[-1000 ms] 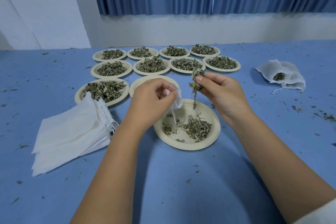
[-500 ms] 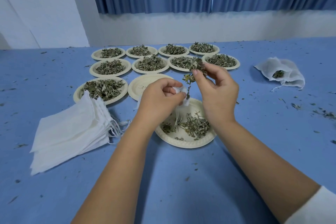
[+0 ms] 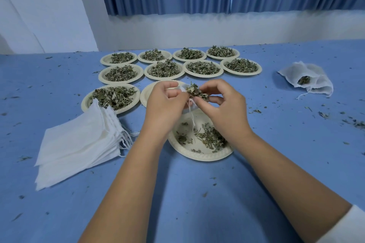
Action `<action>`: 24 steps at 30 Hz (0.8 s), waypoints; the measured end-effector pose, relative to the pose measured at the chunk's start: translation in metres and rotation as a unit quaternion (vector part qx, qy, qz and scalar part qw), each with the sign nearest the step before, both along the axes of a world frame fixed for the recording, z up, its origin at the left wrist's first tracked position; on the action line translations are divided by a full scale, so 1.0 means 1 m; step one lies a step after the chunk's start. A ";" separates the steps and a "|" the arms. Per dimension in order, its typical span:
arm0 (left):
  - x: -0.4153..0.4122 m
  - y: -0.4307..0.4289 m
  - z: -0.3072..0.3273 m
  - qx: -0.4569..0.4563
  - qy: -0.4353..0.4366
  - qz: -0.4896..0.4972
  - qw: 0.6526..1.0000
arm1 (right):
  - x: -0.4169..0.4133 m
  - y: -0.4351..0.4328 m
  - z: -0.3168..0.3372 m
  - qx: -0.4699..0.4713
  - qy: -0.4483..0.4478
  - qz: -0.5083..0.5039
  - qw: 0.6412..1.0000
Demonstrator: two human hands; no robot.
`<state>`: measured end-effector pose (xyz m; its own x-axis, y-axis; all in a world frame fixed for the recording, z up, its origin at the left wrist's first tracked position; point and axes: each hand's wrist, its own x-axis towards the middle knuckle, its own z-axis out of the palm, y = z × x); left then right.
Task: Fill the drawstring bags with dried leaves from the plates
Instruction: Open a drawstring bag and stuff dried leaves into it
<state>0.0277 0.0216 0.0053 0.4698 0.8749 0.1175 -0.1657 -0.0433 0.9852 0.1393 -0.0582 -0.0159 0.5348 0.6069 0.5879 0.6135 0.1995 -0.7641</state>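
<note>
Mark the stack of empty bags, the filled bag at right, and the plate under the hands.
stack of empty bags [image 3: 79, 140]: head view, top bag's middle.
filled bag [image 3: 321, 82]: head view, cloth beside its opening.
plate [image 3: 205, 157]: head view, near rim.

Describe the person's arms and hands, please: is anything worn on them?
Both hands are bare: the left hand and the right hand show no glove, ring or watch. The left forearm is uncovered as far as the picture shows. The right forearm is also bare, but a white sleeve covers the arm at the lower right corner.
</note>
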 end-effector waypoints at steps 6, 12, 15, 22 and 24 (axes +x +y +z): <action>0.000 0.001 -0.003 0.017 0.035 -0.011 0.999 | 0.006 0.001 -0.004 -0.035 -0.069 0.005 0.997; -0.001 0.000 -0.005 0.078 0.092 -0.041 0.992 | 0.008 0.000 -0.003 -0.090 -0.113 0.038 0.989; -0.002 0.003 -0.005 0.066 0.103 -0.025 0.992 | 0.007 -0.002 -0.001 -0.109 -0.039 0.081 0.990; -0.006 0.004 0.000 0.021 0.085 -0.009 0.996 | 0.009 -0.002 0.001 -0.101 0.157 0.136 0.973; -0.006 0.002 0.002 0.018 0.076 -0.021 0.997 | 0.008 -0.002 -0.001 -0.091 0.192 0.118 0.970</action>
